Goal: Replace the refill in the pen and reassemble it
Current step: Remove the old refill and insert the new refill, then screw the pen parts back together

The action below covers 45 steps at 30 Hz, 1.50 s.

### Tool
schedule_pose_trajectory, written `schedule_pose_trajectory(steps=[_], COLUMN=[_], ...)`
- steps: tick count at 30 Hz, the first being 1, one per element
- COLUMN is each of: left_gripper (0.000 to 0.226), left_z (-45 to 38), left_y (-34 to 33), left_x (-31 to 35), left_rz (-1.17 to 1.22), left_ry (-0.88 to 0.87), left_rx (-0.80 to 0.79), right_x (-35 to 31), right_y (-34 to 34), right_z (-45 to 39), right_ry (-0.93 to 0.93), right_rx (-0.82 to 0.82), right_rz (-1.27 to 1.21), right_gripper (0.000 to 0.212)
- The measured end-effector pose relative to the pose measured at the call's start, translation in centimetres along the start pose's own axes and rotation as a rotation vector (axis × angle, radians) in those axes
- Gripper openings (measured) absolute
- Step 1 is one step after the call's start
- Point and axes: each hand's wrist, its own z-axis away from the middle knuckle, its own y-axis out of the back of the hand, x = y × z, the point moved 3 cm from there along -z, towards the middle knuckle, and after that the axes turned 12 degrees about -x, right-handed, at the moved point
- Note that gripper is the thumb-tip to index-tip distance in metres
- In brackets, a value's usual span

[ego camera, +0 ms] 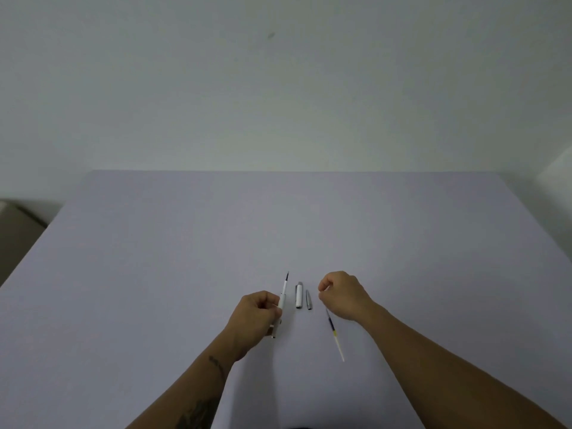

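My left hand (252,317) grips a white pen barrel (280,308), held nearly upright on the table, with a refill (285,283) sticking out of its top end, dark tip up. To its right the white pen cap (299,295) and a small silver tip cone (308,300) lie on the table. My right hand (343,294) hovers just right of the cone, fingers curled with thumb and forefinger pinched together; I cannot tell whether anything is in them. A second refill (335,335), with blue and yellow bands, lies slanted below my right hand.
The work surface is a pale lilac table (278,227) against a plain light wall. Its left edge drops to a dark floor area (18,230).
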Motion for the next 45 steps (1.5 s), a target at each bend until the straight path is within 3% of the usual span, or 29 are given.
schedule_pose_trajectory(steps=[8, 16, 19, 25, 27, 39, 45], left_gripper=[0.010, 0.010, 0.009, 0.018, 0.017, 0.019, 0.016], left_z=[1.2, 2.4, 2.7, 2.8, 3.0, 5.4, 6.4], left_y=[0.9, 2.0, 2.4, 2.7, 2.7, 3.7, 4.2], left_x=[-0.4, -1.6, -1.9, -1.6, -1.7, -2.3, -2.8], left_rz=[0.071, 0.084, 0.080, 0.040, 0.006, -0.106, -0.143], left_ry=[0.028, 0.047, 0.038, 0.002, -0.002, -0.022, -0.043], left_rx=[0.050, 0.082, 0.076, 0.049, 0.034, -0.053, -0.067], right_x=[-0.9, -2.0, -2.3, -5.6, -6.8, -8.6, -9.1], right_y=[-2.7, -2.9, -2.2, -0.5, -0.2, -3.5, -4.9], right_z=[-2.6, -2.4, -2.0, 1.1, 2.5, 6.7, 8.0], right_ry=[-0.028, -0.087, -0.107, 0.098, 0.151, 0.184, 0.182], right_rx=[0.009, 0.029, 0.038, -0.022, -0.054, 0.158, 0.127], right_rz=[0.297, 0.310, 0.177, -0.515, -0.625, -0.602, -0.541], right_gripper=[0.020, 0.033, 0.031, 0.013, 0.011, 0.014, 0.015])
